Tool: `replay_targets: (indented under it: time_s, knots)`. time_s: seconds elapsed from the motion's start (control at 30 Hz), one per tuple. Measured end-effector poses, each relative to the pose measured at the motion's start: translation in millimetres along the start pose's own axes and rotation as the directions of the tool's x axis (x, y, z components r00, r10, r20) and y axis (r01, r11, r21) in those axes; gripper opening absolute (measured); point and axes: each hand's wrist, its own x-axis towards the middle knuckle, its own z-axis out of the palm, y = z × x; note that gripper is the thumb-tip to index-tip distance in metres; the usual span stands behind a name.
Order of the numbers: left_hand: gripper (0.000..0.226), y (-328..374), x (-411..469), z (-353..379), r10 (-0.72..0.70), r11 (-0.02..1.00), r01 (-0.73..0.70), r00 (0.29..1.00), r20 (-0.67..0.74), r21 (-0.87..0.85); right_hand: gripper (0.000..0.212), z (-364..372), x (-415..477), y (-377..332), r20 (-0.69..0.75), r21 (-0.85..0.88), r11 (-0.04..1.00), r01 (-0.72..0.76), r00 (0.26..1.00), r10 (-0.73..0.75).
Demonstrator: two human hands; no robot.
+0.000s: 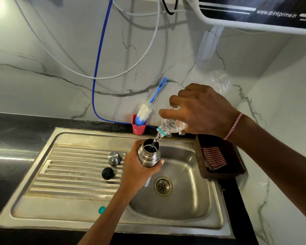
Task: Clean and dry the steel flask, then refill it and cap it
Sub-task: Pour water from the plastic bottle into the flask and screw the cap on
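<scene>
The open-mouthed cylindrical steel flask (149, 152) is gripped around its body by the left hand (138, 171) and held upright over the basin of the stainless steel sink (182, 175). A clear, crinkled plastic bottle (170, 127) is clasped in the right hand (201, 110) and tilted neck-down, a thin stream of water falling into the flask's mouth. On the ribbed draining board (left of the basin) a domed steel cup lid (114, 158) and a round black stopper (107, 173) are set near each other, apart from the flask.

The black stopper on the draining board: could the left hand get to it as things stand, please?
Probably not yet. The black stopper lies unobstructed beside the left hand, but that hand's grip is around the steel flask being filled.
</scene>
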Motion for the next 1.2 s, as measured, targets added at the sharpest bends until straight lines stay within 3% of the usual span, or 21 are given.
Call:
replay_targets:
  time_s: [0.4, 0.8, 0.93, 1.2]
  knots:
    - [0.067, -6, -1, 1, -0.030, 1.000, 0.030, 0.999, -0.021, 0.000, 0.027, -14, 17, 4, -0.031, -0.144, 0.979, 0.144, 0.988, -0.150]
    - [0.064, -7, 2, 2, -0.050, 0.999, 0.049, 0.998, -0.034, -0.023, 0.044, -14, 30, -3, -0.027, -0.172, 0.955, 0.244, 0.967, -0.252]
    - [0.064, -8, 2, 2, -0.049, 0.998, 0.048, 0.998, -0.031, -0.027, 0.031, -10, 34, -3, -0.055, -0.176, 0.942, 0.287, 0.952, -0.301]
    - [0.064, -6, 2, 1, -0.061, 0.998, 0.060, 0.998, -0.028, -0.023, 0.034, -12, 42, -7, -0.063, -0.207, 0.918, 0.337, 0.932, -0.356]
